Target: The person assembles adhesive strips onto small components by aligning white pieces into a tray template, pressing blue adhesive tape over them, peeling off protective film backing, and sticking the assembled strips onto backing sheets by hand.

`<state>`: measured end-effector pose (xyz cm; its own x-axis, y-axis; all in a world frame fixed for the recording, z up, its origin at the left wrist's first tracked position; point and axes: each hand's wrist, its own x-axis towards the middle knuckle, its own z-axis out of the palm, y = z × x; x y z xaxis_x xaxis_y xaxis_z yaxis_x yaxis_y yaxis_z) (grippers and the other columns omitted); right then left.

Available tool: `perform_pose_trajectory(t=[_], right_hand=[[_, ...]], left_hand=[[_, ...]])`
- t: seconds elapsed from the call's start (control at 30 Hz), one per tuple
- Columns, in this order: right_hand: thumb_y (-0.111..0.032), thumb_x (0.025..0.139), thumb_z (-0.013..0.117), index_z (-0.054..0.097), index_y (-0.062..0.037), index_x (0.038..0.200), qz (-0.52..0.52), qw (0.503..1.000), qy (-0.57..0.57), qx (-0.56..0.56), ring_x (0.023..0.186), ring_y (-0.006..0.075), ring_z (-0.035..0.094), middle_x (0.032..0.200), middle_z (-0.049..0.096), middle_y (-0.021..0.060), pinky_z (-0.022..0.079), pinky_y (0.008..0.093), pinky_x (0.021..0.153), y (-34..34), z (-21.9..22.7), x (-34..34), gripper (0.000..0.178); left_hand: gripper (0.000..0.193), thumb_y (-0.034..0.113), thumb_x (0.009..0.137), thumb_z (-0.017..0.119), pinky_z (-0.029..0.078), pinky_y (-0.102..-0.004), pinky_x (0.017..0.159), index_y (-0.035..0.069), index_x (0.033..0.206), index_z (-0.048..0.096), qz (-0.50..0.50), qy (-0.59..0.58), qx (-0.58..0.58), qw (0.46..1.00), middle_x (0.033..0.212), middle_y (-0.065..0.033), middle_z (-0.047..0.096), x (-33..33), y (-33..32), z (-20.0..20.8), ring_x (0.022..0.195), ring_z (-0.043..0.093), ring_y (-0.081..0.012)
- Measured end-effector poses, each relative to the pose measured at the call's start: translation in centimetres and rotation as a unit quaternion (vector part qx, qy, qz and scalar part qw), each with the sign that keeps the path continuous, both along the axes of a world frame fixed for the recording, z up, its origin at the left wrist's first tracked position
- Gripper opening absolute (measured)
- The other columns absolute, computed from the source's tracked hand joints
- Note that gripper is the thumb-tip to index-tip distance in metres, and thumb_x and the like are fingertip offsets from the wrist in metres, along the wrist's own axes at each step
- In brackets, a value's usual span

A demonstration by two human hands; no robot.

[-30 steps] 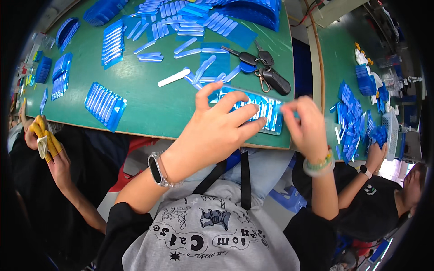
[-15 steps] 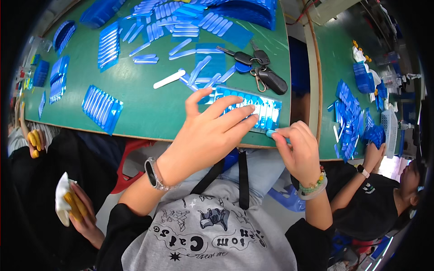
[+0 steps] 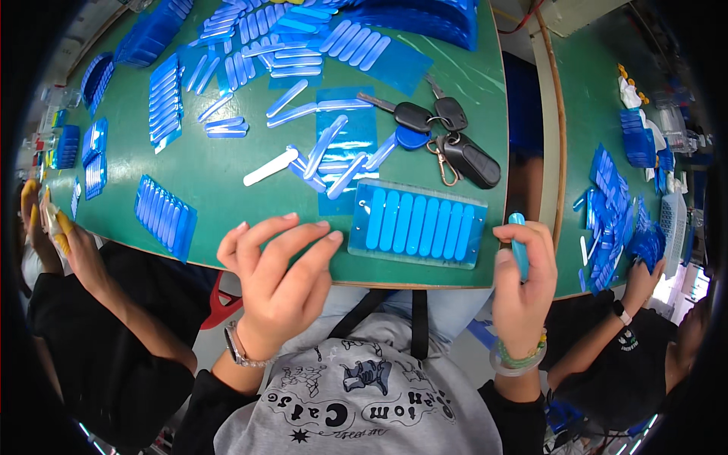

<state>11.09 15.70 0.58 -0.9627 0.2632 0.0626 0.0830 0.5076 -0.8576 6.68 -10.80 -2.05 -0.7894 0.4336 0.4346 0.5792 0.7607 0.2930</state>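
i see the right hand [image 3: 523, 299] right of the middle of the frame, with its fingers curled in and a light blue stick [image 3: 520, 256] held between thumb and fingers. the top end of the stick pokes out. the left hand [image 3: 274, 280] is left of the middle. its fingers are bent and a bit apart, and i see nothing in it. i cannot tell if its tips touch the green table [image 3: 193, 155].

between the two hands lies a clear tray [image 3: 359, 229], near the front edge of the table. a row of blue strips [image 3: 416, 226] shows across it. neither hand is on it.

to me this looks like a step with one loose stick in hand and the tray free. i think the next move calls for a soft grip, and care not to bump the tray's right end, close to that hand.

a bunch of keys [image 3: 414, 117] lies above the tray, and a white stick [image 3: 270, 167] lies up and to the left. a big blue heap [image 3: 296, 54] fills the top of the frame. at the far left, another person's hand [image 3: 82, 256] wears yellow finger covers [image 3: 64, 223].
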Motion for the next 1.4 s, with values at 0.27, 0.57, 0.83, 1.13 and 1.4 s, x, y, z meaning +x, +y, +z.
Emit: perform_pose_trajectory(t=[0.27,0.57,0.83,1.13,1.4], right_hand=[[-0.014,0.082,0.077,0.057,-0.0002,0.084,-0.031,0.994,-0.063,0.081,0.075,0.0204,0.051,0.083,0.050,0.0070,0.041,0.0313,0.068,-1.5,0.0,-1.1,0.024],[-0.009,0.094,0.064,0.056,0.0025,0.086,-0.012,0.993,-0.108,-0.042,0.075,0.0143,0.048,0.083,0.050,0.0061,0.039,0.0265,0.067,-1.3,1.3,-1.9,0.016],[-0.007,0.096,0.059,0.052,-0.0018,0.086,0.094,0.965,-0.022,-0.245,0.085,0.0082,0.044,0.092,0.048,0.0005,0.037,0.0220,0.076,-3.7,4.5,-2.4,0.013],[-0.013,0.097,0.063,0.064,0.0020,0.109,0.074,0.949,0.008,-0.305,0.090,0.0121,0.062,0.097,0.063,0.0047,0.049,0.0260,0.083,-6.1,3.2,-4.5,0.019],[-0.010,0.090,0.070,0.062,-0.0007,0.091,0.178,0.945,0.012,-0.275,0.080,0.0057,0.057,0.086,0.059,0.0005,0.044,0.0207,0.073,-6.4,2.5,-2.1,0.013]], left_hand=[[0.023,0.020,0.076,0.074,0.021,-0.0444,0.102,0.014,0.098,0.070,0.053,-0.056,0.001,0.997,0.108,0.0019,0.066,-0.2,2.7,1.0,0.116,0.052,-0.0249],[0.027,0.017,0.074,0.076,0.024,-0.0447,0.100,0.012,0.099,0.066,0.039,-0.060,0.040,0.997,0.106,0.0011,0.064,-0.4,3.2,0.3,0.116,0.052,-0.0256],[0.071,0.017,0.062,0.086,0.030,-0.0447,0.100,0.011,0.124,0.053,-0.016,-0.054,0.174,0.983,0.124,-0.0079,0.056,-0.3,3.5,1.7,0.118,0.050,-0.0312],[0.023,0.006,0.091,0.066,0.053,-0.0294,0.074,-0.003,0.112,0.061,0.047,-0.315,0.600,0.734,0.103,-0.0095,0.069,-1.9,2.8,2.4,0.091,0.066,-0.0151],[0.037,0.013,0.096,0.064,0.053,-0.0315,0.088,-0.001,0.129,0.053,-0.037,-0.453,0.692,0.562,0.119,-0.0084,0.064,0.7,2.1,4.3,0.103,0.063,-0.0144]])
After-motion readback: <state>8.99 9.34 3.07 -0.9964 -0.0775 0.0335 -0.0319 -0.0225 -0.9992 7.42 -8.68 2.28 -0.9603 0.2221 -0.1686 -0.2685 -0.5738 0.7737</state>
